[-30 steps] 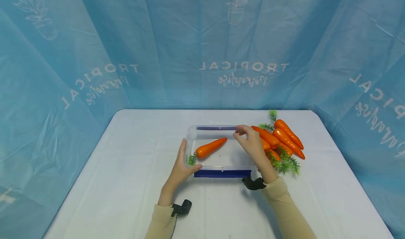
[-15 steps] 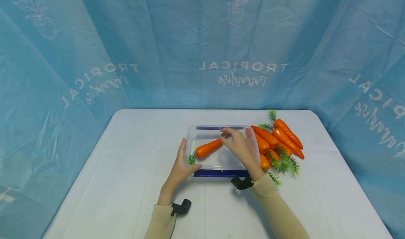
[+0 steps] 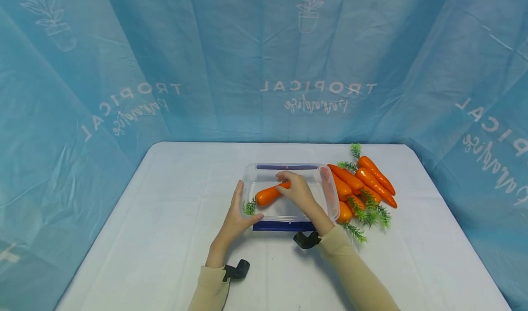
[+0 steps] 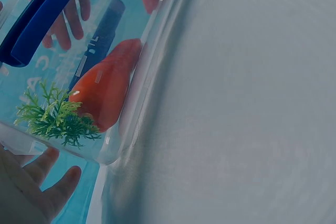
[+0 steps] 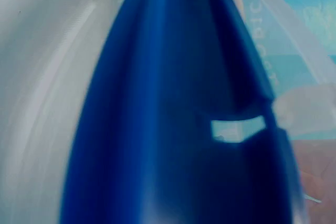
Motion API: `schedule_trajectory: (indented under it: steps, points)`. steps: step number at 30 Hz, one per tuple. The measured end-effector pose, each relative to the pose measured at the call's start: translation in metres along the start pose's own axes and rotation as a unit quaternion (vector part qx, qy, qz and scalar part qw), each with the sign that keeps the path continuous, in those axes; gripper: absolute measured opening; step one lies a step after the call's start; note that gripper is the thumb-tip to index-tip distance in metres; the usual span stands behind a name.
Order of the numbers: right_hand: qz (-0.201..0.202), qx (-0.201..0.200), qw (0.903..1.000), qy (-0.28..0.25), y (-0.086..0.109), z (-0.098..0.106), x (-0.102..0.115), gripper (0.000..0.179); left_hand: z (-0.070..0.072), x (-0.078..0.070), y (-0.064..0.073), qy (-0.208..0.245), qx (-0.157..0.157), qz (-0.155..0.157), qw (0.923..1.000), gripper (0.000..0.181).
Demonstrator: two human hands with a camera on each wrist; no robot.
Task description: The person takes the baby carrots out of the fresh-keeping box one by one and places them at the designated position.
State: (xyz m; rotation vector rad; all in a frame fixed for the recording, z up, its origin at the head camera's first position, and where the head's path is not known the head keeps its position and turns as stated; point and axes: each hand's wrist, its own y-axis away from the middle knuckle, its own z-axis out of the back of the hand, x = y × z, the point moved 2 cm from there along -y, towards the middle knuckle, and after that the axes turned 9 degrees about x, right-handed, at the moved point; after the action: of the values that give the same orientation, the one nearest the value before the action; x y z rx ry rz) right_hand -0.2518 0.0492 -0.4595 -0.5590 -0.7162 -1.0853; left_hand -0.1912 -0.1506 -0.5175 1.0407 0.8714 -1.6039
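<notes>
A clear plastic box (image 3: 307,219) with blue clip flaps sits on the table, one carrot (image 3: 266,196) with a green leafy top lying inside. My left hand (image 3: 237,212) rests against the box's left end, thumb at the front rim, fingers spread along the side wall. Inside the box, my right hand (image 3: 298,191) hovers over the carrot's narrow tip with fingers pointing down. Through the clear wall in the left wrist view, the right hand's fingers (image 4: 71,17) look loose and apart from the carrot. A blue clip flap (image 5: 184,103) fills most of the right wrist view.
A pile of several orange carrots (image 3: 371,180) with green tops lies just right of the box, close against its wall. Under everything is a white table (image 3: 185,178). A blue printed curtain (image 3: 264,50) hangs behind and at both sides.
My right hand has moved left from the box's right side to above the carrot's tip inside it. The left hand, box and carrot look unmoved.
</notes>
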Motion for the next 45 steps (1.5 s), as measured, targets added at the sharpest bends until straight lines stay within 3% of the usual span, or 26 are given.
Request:
schedule_trajectory:
  steps: [9, 21, 30, 38, 45]
  points:
    - [0.038, 0.062, 0.9973, 0.012, -0.003, -0.009, -0.006, 0.037, 0.0, -0.001, 0.001, 0.001, 0.002, 0.006, 1.0, 0.107]
    - [0.019, 0.145, 0.9872, 0.064, -0.001, -0.018, -0.01, 0.048, -0.002, 0.001, 0.001, 0.0, -0.003, 0.0, 1.0, 0.106]
    - [0.024, 0.145, 0.9852, 0.089, 0.0, -0.017, -0.008, 0.05, -0.002, 0.0, 0.0, -0.011, -0.008, -0.002, 0.9999, 0.106]
    - [0.007, 0.13, 0.9863, 0.101, 0.002, -0.016, -0.009, 0.041, -0.001, -0.002, 0.002, 0.002, -0.005, -0.005, 1.0, 0.107]
    - [-0.014, 0.158, 0.9776, 0.138, 0.005, -0.018, -0.01, 0.035, -0.001, -0.002, 0.002, 0.004, -0.007, 0.004, 1.0, 0.107]
